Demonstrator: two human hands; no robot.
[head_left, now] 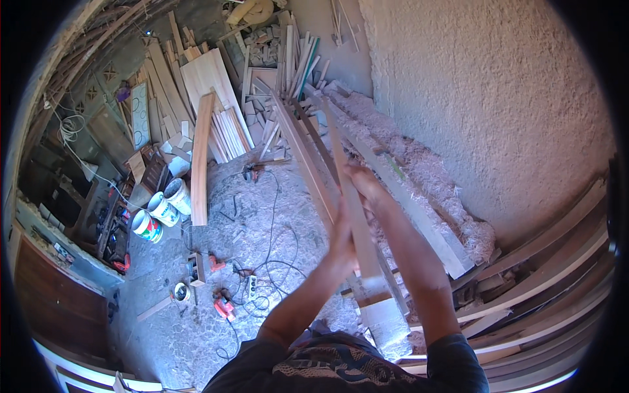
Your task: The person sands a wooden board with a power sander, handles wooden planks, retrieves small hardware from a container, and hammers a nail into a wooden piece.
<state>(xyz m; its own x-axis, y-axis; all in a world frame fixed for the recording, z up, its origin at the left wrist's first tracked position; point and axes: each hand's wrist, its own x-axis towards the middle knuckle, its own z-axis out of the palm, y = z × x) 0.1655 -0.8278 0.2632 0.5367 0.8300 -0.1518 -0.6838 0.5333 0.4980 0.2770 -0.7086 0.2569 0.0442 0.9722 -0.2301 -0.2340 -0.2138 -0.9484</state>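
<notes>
I grip a long narrow plank (341, 147) lengthwise with both hands, above a stack of long boards (304, 157) resting along the right side. My right hand (363, 180) is farther forward, fingers closed on the plank's edge. My left hand (343, 239) is nearer my body, closed on the plank's left side; some of its fingers are hidden by the wood. Under the plank's near end is a pale, dusty timber (383, 327). A wide dusty beam (439, 245) runs just right of my right forearm.
Leaning boards (196, 72) line the far wall. Buckets (164, 209) stand at left near an upright plank (200, 164). Orange power tools (223, 308), cables and a power strip (252, 288) lie on the floor (262, 209). A rough wall (504, 111) and more long boards (544, 288) are at right.
</notes>
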